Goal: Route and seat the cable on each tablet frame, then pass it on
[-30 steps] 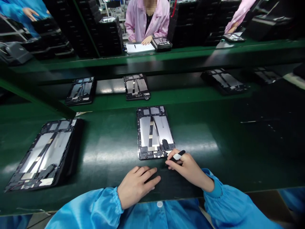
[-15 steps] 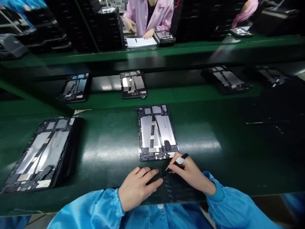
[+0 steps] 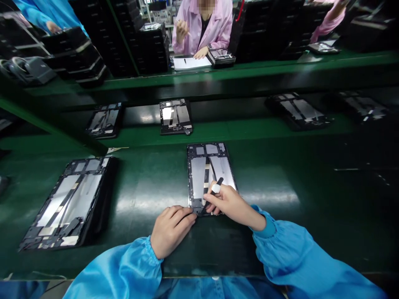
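Note:
An open tablet frame (image 3: pixel 209 166) with silver panels and flat cables lies face down on the green belt in front of me. My right hand (image 3: pixel 229 203) pinches a thin black stick tool (image 3: pixel 214 189) with a white band, its tip down at the tablet's near edge. My left hand (image 3: pixel 170 229) rests on the belt with curled fingers, fingertips touching the tablet's near-left corner. Both arms wear blue sleeves.
A stack of similar tablet frames (image 3: pixel 67 201) sits at the left. More tablet frames (image 3: pixel 174 116) (image 3: pixel 104 120) (image 3: pixel 299 110) lie on the far belt. Across the line a person in a pink coat (image 3: pixel 202 27) works at a white sheet (image 3: pixel 190 62) beside black tray stacks (image 3: pixel 152 45).
My right hand has moved forward and left with the tool, from the belt beside the tablet onto its near edge. My left hand has slid up to the tablet's corner.

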Available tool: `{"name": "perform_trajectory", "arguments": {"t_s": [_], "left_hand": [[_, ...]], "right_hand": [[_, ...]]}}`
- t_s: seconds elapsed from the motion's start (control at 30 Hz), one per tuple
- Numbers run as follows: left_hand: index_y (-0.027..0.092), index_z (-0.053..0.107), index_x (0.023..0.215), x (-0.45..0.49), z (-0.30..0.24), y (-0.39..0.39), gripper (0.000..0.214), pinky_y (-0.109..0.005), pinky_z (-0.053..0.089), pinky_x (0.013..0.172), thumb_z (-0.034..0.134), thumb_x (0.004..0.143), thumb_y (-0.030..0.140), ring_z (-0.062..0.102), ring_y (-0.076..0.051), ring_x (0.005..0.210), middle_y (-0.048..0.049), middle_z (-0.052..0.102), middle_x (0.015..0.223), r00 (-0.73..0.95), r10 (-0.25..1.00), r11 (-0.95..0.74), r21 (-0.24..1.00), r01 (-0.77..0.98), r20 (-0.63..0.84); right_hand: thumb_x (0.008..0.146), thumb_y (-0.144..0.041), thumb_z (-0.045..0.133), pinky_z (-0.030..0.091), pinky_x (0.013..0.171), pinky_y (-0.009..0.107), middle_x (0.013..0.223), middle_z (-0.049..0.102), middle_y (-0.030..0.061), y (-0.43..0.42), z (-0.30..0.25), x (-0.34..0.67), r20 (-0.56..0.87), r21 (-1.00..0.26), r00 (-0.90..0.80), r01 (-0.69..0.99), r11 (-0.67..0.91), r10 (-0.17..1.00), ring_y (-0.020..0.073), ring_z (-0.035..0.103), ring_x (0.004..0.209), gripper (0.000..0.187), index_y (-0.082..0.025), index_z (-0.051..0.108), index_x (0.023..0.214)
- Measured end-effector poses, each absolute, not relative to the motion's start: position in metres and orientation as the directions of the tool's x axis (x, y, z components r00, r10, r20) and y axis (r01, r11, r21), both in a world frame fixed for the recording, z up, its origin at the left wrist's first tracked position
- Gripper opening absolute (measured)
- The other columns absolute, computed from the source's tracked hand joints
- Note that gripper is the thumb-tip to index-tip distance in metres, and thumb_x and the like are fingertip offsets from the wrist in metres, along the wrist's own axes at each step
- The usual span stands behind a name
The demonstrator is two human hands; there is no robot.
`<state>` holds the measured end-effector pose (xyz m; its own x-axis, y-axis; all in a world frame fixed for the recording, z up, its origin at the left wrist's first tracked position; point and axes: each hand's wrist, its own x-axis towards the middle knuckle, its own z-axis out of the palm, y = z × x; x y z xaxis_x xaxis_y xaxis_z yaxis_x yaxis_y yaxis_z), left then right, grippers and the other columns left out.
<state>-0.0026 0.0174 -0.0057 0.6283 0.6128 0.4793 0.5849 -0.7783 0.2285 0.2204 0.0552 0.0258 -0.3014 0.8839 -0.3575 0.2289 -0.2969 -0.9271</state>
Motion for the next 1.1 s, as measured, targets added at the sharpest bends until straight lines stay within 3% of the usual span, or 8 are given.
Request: {"name": "perform_trajectory", "arguments": {"t_s": [0.67,0.9,1.1], "left_hand": [[0.018,0.065,0.108,-0.004,-0.01,0.015,0.015,-0.03,0.049,0.08,0.055,0.096,0.018,0.061,-0.016,0.091,-0.0044,0.071,0.104,0.614,0.627,-0.77,0.261,0.583,0.479],[0.02,0.063,0.121,-0.008,-0.001,0.015,0.031,-0.03,0.043,0.073,0.042,0.1,0.011,0.058,-0.019,0.096,-0.0063,0.067,0.112,0.712,0.556,-0.812,0.097,0.576,0.428],[0.02,0.062,0.122,-0.008,0.001,0.016,0.032,-0.03,0.043,0.074,0.037,0.102,0.013,0.057,-0.02,0.097,-0.0072,0.066,0.112,0.735,0.553,-0.816,0.076,0.573,0.392]], "right_hand": [[0.085,-0.039,0.063,0.059,0.049,0.025,0.057,0.066,-0.0007,0.052,0.024,0.218,-0.344,-0.926,-0.269,0.256,-0.278,0.899,0.0205,0.074,0.06,0.021,-0.02,0.056,0.081],[0.088,-0.037,0.06,0.058,0.05,0.025,0.061,0.065,-0.0005,0.051,0.024,0.218,-0.332,-0.929,-0.277,0.263,-0.261,0.902,0.0198,0.073,0.062,0.018,-0.019,0.056,0.083],[0.093,-0.037,0.056,0.054,0.054,0.026,0.074,0.065,0.0021,0.036,0.022,0.24,-0.132,-0.925,-0.179,0.375,-0.056,0.975,0.0185,0.068,0.066,0.022,-0.02,0.058,0.079]]}}
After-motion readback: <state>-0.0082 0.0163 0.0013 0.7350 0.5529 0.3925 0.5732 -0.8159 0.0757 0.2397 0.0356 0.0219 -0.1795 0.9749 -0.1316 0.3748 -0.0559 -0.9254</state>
